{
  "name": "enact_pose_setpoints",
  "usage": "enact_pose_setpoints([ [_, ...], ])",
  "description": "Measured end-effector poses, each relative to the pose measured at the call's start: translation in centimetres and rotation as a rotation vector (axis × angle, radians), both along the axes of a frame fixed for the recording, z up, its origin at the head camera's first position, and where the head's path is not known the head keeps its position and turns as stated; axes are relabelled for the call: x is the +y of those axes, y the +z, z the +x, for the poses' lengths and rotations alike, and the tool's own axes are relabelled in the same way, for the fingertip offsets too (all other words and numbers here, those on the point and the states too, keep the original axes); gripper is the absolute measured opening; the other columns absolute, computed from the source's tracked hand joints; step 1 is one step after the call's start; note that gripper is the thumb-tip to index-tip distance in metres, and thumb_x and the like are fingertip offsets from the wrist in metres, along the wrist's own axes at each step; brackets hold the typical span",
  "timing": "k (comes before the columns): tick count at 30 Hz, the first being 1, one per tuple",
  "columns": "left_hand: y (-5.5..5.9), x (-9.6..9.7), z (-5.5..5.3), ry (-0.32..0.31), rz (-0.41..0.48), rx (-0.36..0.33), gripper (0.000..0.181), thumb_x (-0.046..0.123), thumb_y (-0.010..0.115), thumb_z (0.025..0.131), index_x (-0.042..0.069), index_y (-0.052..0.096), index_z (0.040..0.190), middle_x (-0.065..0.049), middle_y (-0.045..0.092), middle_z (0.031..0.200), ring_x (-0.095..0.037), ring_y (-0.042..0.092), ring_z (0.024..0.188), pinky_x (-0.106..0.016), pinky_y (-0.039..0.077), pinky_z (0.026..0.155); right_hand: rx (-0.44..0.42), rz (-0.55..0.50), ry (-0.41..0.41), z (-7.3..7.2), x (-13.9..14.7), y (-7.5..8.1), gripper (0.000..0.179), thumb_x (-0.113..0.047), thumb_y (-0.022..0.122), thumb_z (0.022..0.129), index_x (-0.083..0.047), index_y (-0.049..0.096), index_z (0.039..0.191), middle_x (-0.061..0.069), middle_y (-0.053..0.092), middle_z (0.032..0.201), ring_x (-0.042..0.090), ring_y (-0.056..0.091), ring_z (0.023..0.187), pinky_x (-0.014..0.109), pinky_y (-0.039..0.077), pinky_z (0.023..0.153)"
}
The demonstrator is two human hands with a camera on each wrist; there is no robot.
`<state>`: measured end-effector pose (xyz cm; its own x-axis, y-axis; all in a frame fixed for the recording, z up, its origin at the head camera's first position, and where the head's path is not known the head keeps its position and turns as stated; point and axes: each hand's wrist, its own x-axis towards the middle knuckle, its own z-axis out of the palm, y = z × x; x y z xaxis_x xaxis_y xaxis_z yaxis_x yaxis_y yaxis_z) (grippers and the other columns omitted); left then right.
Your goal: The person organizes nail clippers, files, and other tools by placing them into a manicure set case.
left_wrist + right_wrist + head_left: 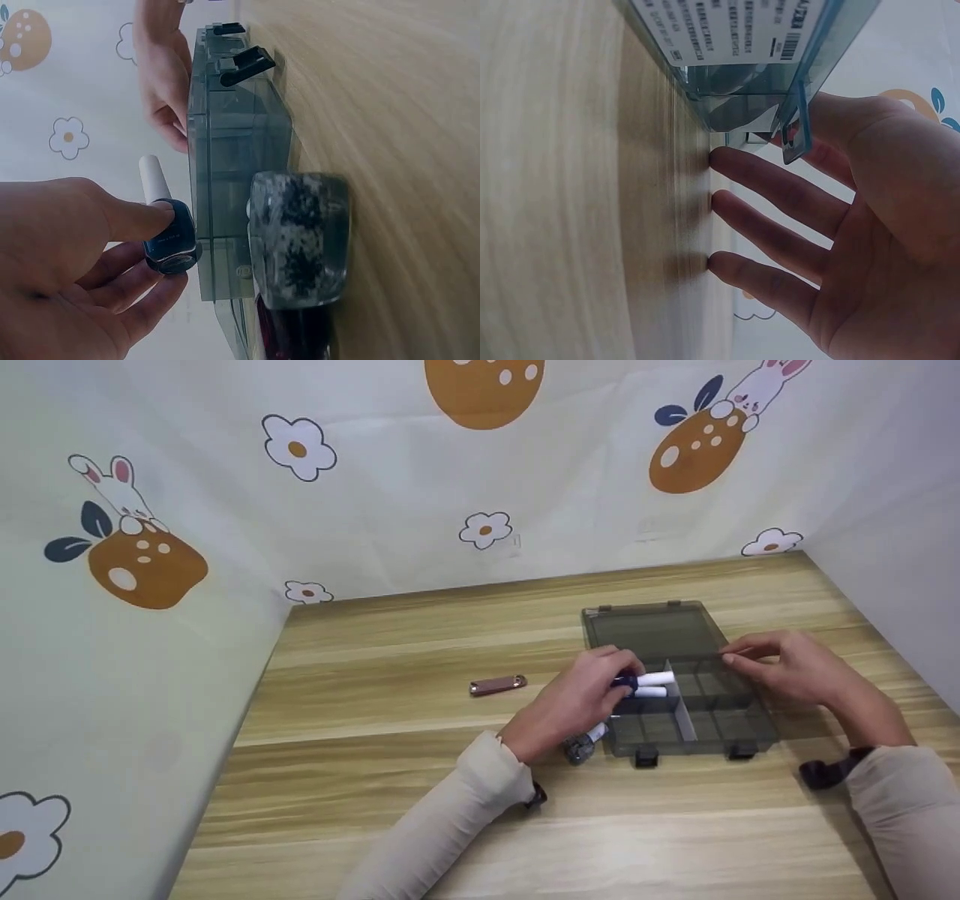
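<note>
My left hand (574, 697) pinches a dark blue nail polish bottle (172, 236) with a white cap over the left compartments of a grey see-through divided box (649, 746). A second white cap (651, 691) shows just below the held one; its bottle is hidden. My right hand (806, 671) is at the box's right edge, thumb and forefinger touching near the hinge. Its other fingers (772, 232) extend to the table. Left of the box lies a clear, black-speckled nail polish bottle (580, 748). Beside it, a dark red bottle (296, 330) is partly in view.
A pinkish nail clipper (497, 685) lies on the wood-patterned table (375, 780), left of the box. The box lid (645, 628) is laid back towards the patterned wall cloth (390, 510). Two black latches (646, 757) stick out at the box's front.
</note>
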<state>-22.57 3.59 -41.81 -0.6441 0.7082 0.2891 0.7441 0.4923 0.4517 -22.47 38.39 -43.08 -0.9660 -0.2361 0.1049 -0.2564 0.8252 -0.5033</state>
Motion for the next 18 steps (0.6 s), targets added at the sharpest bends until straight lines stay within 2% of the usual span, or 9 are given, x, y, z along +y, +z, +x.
enact_pose_setpoints([
  [5, -0.22, 0.28, 0.04, 0.013, -0.013, -0.021, 0.022, 0.009, 0.072, 0.103, 0.011, 0.073, 0.125, -0.002, 0.075, 0.119, -0.009, 0.067, 0.105, -0.014, 0.055, 0.092, -0.006, 0.003, -0.005, -0.09, 0.03, 0.02, 0.021, -0.031, 0.071, 0.106, -0.019, 0.083, 0.119, 0.009, 0.084, 0.111, 0.039, 0.078, 0.112, 0.021, 0.054, 0.086],
  [11, -0.49, 0.40, 0.01, 0.031, -0.049, -0.013, 0.021, 0.013, 0.073, 0.104, 0.013, 0.075, 0.124, 0.000, 0.075, 0.120, -0.009, 0.069, 0.109, -0.019, 0.057, 0.098, -0.020, -0.001, -0.001, -0.09, 0.04, 0.06, 0.023, -0.031, 0.070, 0.107, -0.017, 0.083, 0.120, 0.011, 0.084, 0.113, 0.044, 0.077, 0.114, 0.024, 0.055, 0.087],
  [18, -0.69, 0.45, 0.00, 0.031, -0.084, 0.016, 0.023, 0.015, 0.072, 0.104, 0.013, 0.073, 0.127, -0.001, 0.077, 0.124, -0.012, 0.072, 0.116, -0.024, 0.057, 0.104, -0.010, 0.012, -0.001, -0.04, -0.04, 0.08, 0.024, -0.031, 0.070, 0.107, -0.016, 0.083, 0.121, 0.012, 0.084, 0.113, 0.044, 0.077, 0.115, 0.027, 0.056, 0.090],
])
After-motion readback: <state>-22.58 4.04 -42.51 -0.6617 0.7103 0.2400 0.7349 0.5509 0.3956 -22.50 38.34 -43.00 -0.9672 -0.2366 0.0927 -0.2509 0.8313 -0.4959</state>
